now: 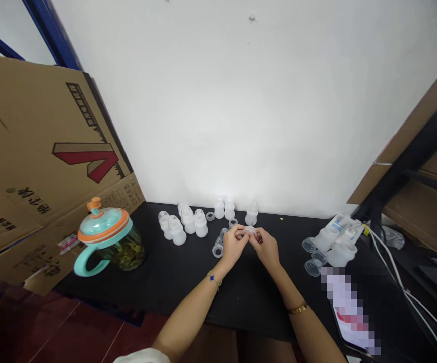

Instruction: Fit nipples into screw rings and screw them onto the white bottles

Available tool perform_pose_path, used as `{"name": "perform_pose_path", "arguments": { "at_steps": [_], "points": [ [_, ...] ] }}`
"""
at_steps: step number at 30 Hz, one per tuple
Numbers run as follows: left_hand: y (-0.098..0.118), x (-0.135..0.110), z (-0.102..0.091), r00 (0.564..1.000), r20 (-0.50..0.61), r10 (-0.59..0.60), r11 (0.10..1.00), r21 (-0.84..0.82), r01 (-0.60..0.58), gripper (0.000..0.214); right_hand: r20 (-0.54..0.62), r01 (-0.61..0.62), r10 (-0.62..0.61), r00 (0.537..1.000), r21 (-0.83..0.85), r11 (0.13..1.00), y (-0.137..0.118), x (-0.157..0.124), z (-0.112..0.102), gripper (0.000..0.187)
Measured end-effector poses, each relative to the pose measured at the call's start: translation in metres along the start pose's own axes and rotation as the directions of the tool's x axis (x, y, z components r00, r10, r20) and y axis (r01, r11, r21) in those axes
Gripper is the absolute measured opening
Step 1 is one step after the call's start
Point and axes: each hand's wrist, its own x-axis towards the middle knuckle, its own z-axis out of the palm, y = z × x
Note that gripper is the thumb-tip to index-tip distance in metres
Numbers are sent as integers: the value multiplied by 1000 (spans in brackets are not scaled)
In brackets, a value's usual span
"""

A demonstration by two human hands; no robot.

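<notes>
Both hands meet over the middle of the black table, pinching one small translucent bottle ring (250, 230) between them. My left hand (235, 244) is closed on its left side, and my right hand (265, 247) on its right. Just left of my fingers lie another clear ring (217, 250) and some small clear caps. Behind the hands stand two white baby bottles (229, 208) and a single bottle (252, 214), close to the wall. Farther left is a group of several capped baby bottles (176, 231). Fingertips hide part of the held ring.
A large jug (129, 249) with a turquoise handle and orange-rimmed lid stands at the left beside a cardboard box (33, 151). On the right are more white bottles (341, 252), clear domed caps (312, 267), a phone (354, 322) and white cables (395, 275).
</notes>
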Motion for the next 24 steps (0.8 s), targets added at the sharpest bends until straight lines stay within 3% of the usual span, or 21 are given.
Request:
{"name": "perform_pose_path", "arguments": {
  "at_steps": [24],
  "points": [
    [1, 0, -1, 1000, -26, 4, 991, 131, 0, 11, -8, 13, -13, 1000, -40, 999, 5, -1, 3, 32]
  ]
}}
